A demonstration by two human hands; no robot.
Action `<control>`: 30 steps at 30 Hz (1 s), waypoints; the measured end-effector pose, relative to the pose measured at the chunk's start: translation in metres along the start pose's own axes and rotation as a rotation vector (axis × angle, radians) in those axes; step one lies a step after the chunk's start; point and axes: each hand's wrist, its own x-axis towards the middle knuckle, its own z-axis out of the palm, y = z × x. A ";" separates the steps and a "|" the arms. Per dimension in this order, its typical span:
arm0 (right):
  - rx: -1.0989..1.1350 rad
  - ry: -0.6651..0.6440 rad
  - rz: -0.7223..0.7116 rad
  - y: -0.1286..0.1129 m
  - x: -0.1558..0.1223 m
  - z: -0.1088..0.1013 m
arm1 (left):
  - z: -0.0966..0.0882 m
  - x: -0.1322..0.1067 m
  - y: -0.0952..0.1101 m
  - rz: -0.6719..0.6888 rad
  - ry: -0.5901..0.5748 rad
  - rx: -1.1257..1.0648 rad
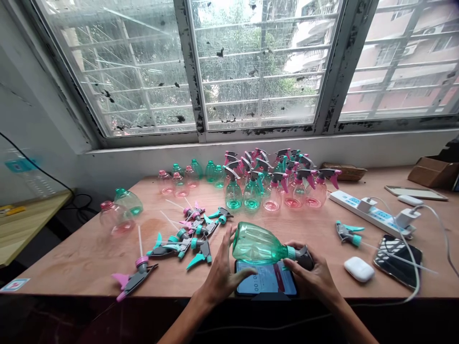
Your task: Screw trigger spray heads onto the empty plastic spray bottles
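A green see-through spray bottle (256, 242) lies on its side in the air at the table's front edge, its base to the left. My right hand (313, 272) is wrapped around its grey and teal spray head (303, 257). By the base is my left hand (224, 272), fingers and thumb apart; I cannot tell whether a fingertip touches the bottle. Below the bottle, a phone (263, 282) with a lit screen is partly hidden. Several loose spray heads (201, 251), pink or teal with grey, are heaped to the left.
Several bottles with spray heads (253, 197) stand at the back. Headless bottles (191, 177) stand left of them, with a pink one (116, 220) farther left. On the right are a power strip (369, 212), a dark phone (398, 260), an earbud case (358, 269) and cables.
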 end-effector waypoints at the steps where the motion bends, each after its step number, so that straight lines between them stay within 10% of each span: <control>1: 0.008 0.010 0.002 -0.001 0.000 0.001 | -0.001 0.000 0.001 -0.020 0.000 -0.017; 11: 0.049 0.005 0.028 -0.001 0.003 -0.004 | 0.000 0.007 -0.001 0.143 -0.004 0.051; 30: 0.045 -0.007 0.056 0.000 0.001 0.003 | -0.001 0.004 -0.001 -0.042 -0.091 -0.066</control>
